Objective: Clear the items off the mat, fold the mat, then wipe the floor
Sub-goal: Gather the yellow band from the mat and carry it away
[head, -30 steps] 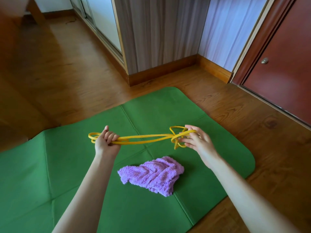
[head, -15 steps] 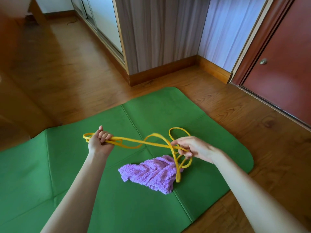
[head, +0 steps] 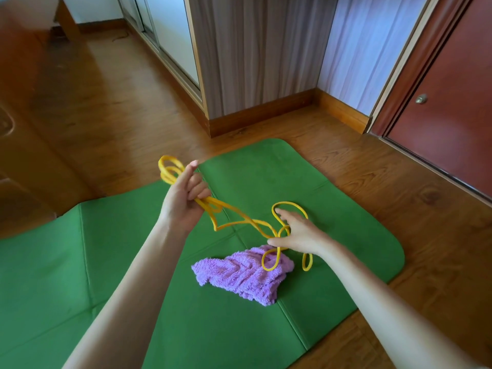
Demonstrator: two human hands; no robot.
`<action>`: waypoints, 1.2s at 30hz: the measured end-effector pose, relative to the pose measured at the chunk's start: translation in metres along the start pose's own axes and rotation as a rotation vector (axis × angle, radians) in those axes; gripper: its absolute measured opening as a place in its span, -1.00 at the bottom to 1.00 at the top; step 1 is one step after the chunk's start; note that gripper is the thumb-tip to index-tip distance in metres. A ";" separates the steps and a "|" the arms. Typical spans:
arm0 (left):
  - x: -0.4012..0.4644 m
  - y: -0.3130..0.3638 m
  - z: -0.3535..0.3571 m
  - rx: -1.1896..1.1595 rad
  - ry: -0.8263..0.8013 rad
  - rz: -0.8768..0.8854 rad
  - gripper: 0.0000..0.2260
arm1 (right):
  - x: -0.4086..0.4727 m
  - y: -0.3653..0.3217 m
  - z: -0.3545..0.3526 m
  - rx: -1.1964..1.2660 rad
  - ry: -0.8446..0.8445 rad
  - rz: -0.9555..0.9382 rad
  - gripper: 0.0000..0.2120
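The wide green foam mat (head: 111, 262), creased into panels, lies flat on the brown wooden plank floor (head: 386, 187), and the crumpled lilac terry cloth (head: 239, 275) sits on it near the middle, as it did a second ago. What changes is the thin yellow elastic band (head: 239, 222): taut between the hands a second ago, it now sags in loose loops, one drooping onto the cloth. That suggests the band is being gathered for removal, so clearing is unfinished and folding must wait. The left hand (head: 183, 201) is raised higher than before, fingers curled round a bunch of coils. The right hand (head: 298, 235) is lower, close above the cloth, fingers spread and mostly straight, with a loop hooked over them rather than clenched
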State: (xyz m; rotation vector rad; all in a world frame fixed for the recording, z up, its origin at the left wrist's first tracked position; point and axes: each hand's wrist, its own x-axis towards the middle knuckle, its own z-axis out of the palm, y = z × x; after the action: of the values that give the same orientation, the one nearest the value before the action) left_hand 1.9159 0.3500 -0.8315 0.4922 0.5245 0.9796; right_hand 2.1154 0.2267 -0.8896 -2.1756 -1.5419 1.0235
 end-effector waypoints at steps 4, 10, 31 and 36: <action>-0.013 -0.015 0.046 0.346 -0.201 0.015 -0.79 | -0.006 -0.036 -0.004 0.312 0.033 -0.310 -0.20; -0.025 -0.028 0.078 0.396 -0.317 0.023 -0.78 | -0.015 -0.069 0.002 0.550 -0.189 -0.379 -0.87; 0.000 -0.034 -0.027 0.817 0.135 0.171 -0.88 | -0.017 -0.032 -0.026 0.604 0.169 -0.337 -0.85; -0.009 -0.053 -0.008 1.019 -0.167 0.075 -0.85 | -0.028 -0.062 -0.037 0.669 0.190 -0.352 -0.80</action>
State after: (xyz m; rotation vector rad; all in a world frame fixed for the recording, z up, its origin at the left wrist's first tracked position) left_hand 1.9415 0.3187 -0.8681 1.4954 0.8435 0.6730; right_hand 2.0921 0.2313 -0.8163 -1.4404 -1.2034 0.9924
